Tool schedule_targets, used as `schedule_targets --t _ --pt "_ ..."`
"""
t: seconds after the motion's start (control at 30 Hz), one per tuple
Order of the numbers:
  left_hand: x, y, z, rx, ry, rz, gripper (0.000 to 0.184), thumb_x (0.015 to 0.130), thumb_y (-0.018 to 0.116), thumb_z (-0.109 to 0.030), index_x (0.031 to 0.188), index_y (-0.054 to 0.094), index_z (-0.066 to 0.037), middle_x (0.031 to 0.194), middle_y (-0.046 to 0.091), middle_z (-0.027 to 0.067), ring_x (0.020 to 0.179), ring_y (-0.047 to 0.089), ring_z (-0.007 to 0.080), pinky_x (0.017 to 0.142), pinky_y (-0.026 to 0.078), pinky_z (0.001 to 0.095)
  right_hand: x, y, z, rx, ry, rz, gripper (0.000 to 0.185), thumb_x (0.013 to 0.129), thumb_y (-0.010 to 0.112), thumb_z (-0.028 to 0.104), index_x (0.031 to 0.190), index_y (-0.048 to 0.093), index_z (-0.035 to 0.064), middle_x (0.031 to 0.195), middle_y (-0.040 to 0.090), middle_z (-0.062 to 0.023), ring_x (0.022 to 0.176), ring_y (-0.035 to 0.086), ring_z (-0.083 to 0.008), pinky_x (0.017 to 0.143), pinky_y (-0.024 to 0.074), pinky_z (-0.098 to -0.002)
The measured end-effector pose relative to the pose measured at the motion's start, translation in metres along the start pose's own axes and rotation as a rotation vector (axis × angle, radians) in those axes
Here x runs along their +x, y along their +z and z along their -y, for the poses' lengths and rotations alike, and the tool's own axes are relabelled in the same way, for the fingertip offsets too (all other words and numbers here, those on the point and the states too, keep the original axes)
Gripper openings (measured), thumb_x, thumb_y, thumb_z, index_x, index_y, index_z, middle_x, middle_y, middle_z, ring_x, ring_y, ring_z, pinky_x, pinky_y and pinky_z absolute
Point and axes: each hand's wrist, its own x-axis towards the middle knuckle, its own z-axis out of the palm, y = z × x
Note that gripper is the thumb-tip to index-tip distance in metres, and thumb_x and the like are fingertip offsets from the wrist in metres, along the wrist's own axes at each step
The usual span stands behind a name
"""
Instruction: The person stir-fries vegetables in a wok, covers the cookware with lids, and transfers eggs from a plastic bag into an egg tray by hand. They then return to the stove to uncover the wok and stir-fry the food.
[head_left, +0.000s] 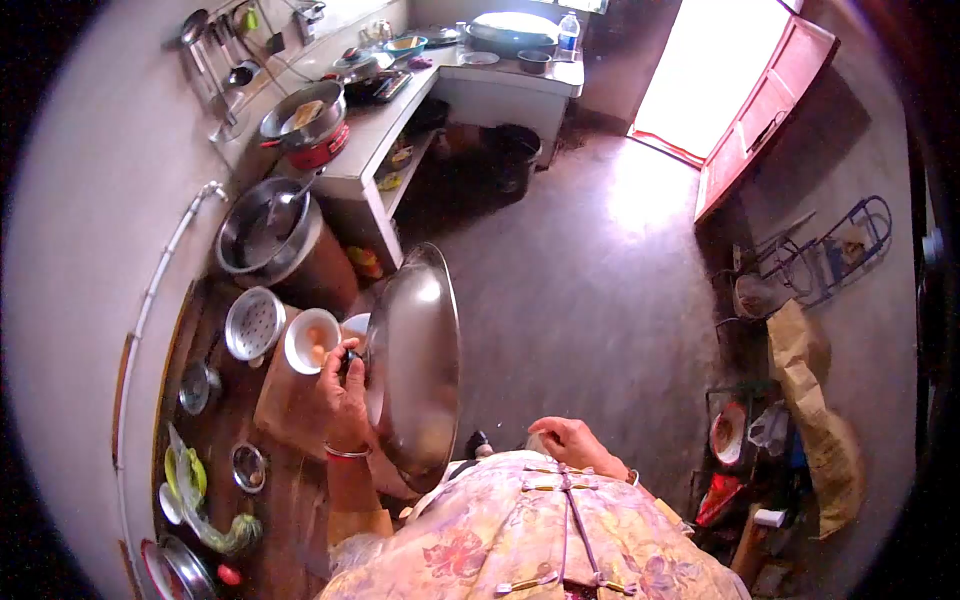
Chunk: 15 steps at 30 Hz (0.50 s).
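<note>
My left hand (346,405) is closed around the dark knob of a large, shiny metal lid (418,365). The lid is tilted on edge, its domed side toward the hand. Just beyond my fingers a white bowl (312,338) with eggs in it stands on a wooden surface. Beside the bowl is a perforated metal strainer (254,324). Over the floor, in front of my body, hangs my right hand (575,443), fingers loosely bent, with nothing visible in it. Part of its palm side is hidden.
A big metal pot (270,230) with a ladle stands at the left, near a counter (375,165) bearing a pan on a red burner (318,148). A black bucket (512,160) sits beneath the counter. An open door (765,115) and a folded metal trolley (850,250) are on the right.
</note>
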Motion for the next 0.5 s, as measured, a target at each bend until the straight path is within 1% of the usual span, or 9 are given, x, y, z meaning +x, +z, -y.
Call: schedule_targets --t 0.03,0.1,0.13,0.27,0.3,0.37,0.4,0.43,0.5 --pt "0.016 0.010 0.003 -0.004 -0.004 0.007 0.025 0.093 0.056 -0.015 0.113 0.058 -0.001 0.102 0.054 0.0000 0.088 0.046 0.0091 0.081 0.039 0.0217 0.016 -0.009 -0.007 -0.002 0.007 -0.005 0.020 0.086 0.057 0.005 0.104 0.065 0.0045 0.080 0.066 -0.0132 0.066 0.061 -0.0195 0.060 0.0486 -0.0322" --pt "0.046 0.030 0.003 0.344 0.166 0.048 0.026 0.093 0.056 -0.016 0.113 0.057 0.001 0.106 0.053 0.0046 0.093 0.048 0.0136 0.086 0.039 0.0262 0.050 -0.026 -0.016 -0.024 -0.132 0.009 0.019 0.085 0.057 0.004 0.103 0.065 0.0038 0.081 0.066 -0.0142 0.067 0.063 -0.0228 0.062 0.0495 -0.0333" --pt "0.058 0.044 -0.001 0.294 0.146 0.060 0.027 0.092 0.057 -0.016 0.113 0.057 0.001 0.108 0.052 0.0069 0.096 0.049 0.0165 0.090 0.039 0.0291 0.068 -0.037 -0.018 -0.044 -0.107 0.067 0.021 0.086 0.056 0.002 0.105 0.064 0.0041 0.090 0.067 -0.0142 0.079 0.066 -0.0259 0.072 0.0517 -0.0327" --pt "0.110 0.090 -0.002 0.385 0.172 0.058 0.025 0.092 0.057 -0.016 0.112 0.058 0.000 0.104 0.053 0.0060 0.098 0.051 0.0165 0.090 0.040 0.0293 0.149 -0.088 -0.025 -0.037 -0.174 0.109 0.019 0.086 0.056 0.002 0.103 0.064 0.0031 0.090 0.067 -0.0154 0.080 0.066 -0.0269 0.074 0.0519 -0.0333" --pt "0.127 0.101 0.000 0.396 0.188 0.040 0.025 0.092 0.057 -0.016 0.112 0.058 0.000 0.104 0.053 0.0060 0.098 0.051 0.0165 0.090 0.040 0.0293 0.174 -0.103 -0.030 -0.034 -0.200 0.116 0.019 0.086 0.056 0.002 0.103 0.064 0.0031 0.090 0.067 -0.0154 0.080 0.066 -0.0269 0.074 0.0519 -0.0333" --pt "0.154 0.119 0.006 0.458 0.237 0.011 0.026 0.091 0.058 -0.015 0.112 0.058 0.000 0.105 0.054 0.0068 0.096 0.053 0.0176 0.088 0.041 0.0304 0.217 -0.130 -0.041 -0.032 -0.245 0.108 0.019 0.084 0.058 0.003 0.103 0.065 0.0035 0.085 0.066 -0.0145 0.072 0.064 -0.0264 0.065 0.0500 -0.0347" --pt "0.164 0.130 0.001 0.490 0.197 -0.034 0.027 0.090 0.058 -0.014 0.112 0.058 0.000 0.106 0.055 0.0089 0.096 0.054 0.0207 0.089 0.042 0.0318 0.234 -0.153 -0.031 -0.039 -0.270 0.132 0.019 0.084 0.058 0.002 0.102 0.065 0.0032 0.088 0.067 -0.0148 0.075 0.065 -0.0274 0.066 0.0514 -0.0356" --pt "0.172 0.141 -0.002 0.508 0.181 -0.062 0.027 0.090 0.058 -0.014 0.112 0.058 0.000 0.106 0.055 0.0089 0.096 0.054 0.0207 0.089 0.042 0.0318 0.250 -0.173 -0.024 -0.038 -0.248 0.175 0.018 0.084 0.058 0.003 0.101 0.065 0.0036 0.091 0.067 -0.0157 0.077 0.065 -0.0292 0.067 0.0526 -0.0362" --pt "0.198 0.164 -0.006 0.607 0.221 -0.127 0.027 0.089 0.059 -0.014 0.112 0.058 0.000 0.105 0.056 0.0116 0.098 0.055 0.0241 0.090 0.042 0.0335 0.284 -0.211 -0.012 -0.048 -0.288 0.202 0.018 0.083 0.059 0.003 0.100 0.065 0.0039 0.092 0.067 -0.0166 0.078 0.065 -0.0303 0.066 0.0528 -0.0356"
